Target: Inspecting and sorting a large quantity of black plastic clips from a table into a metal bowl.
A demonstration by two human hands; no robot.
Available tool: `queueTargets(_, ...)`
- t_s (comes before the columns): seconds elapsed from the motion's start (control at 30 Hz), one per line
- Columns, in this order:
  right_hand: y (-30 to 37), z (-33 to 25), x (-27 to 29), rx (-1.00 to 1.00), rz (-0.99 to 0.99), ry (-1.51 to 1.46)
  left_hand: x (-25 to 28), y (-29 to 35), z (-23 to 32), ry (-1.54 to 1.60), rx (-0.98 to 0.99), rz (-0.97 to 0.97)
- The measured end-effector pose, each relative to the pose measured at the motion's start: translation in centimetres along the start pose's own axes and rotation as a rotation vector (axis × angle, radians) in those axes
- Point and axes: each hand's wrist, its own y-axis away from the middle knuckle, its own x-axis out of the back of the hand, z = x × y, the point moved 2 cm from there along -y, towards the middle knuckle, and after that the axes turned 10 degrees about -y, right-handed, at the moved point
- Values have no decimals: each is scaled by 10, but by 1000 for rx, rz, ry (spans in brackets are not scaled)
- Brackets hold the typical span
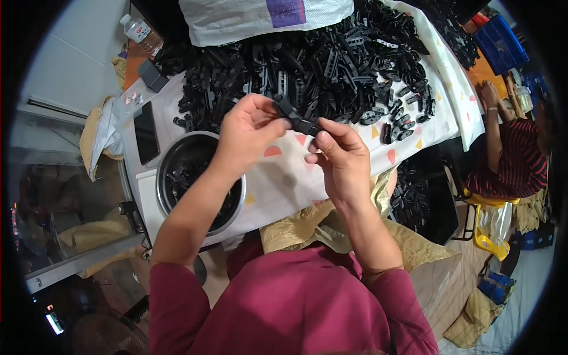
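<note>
The maroon shirt (296, 302) lies nearest, filling the lower edge. Beyond it, the left hand (251, 127) and the right hand (343, 155) each have fingers (338, 131) pinched on opposite ends of a black part (303, 126), held over the cloth-covered table (287, 177) between a metal bowl (239, 207) on the left and small pale-and-black pieces (399, 127) on the right.

A workshop: black parts (236, 77) heap the table (278, 201).

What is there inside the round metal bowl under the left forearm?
Small black pieces show in the bowl, on both sides of the left forearm. The forearm covers part of the inside, so whatever lies there is hidden.
</note>
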Motion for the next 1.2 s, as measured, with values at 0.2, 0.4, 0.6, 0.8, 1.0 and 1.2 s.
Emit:
queueTargets(0.2,22,5,-13,275,-107,156,-5,22,3,-41,-336,53)
queueTargets(0.4,32,4,-10,558,-220,478,-5,40,3,-233,-576,36)
queueTargets(0.6,44,0,-18,703,-328,696,0,46,16,-204,-572,-225)
queueTargets(0.8,44,-1,-22,663,-276,764,4,56,21,-240,-513,-137)
queueTargets(1.0,42,1,-21,658,-388,989,12,59,11,-90,-411,-148)
queueTargets(1.2,27,11,-12,691,-412,985,20,43,-8,107,-232,-180)
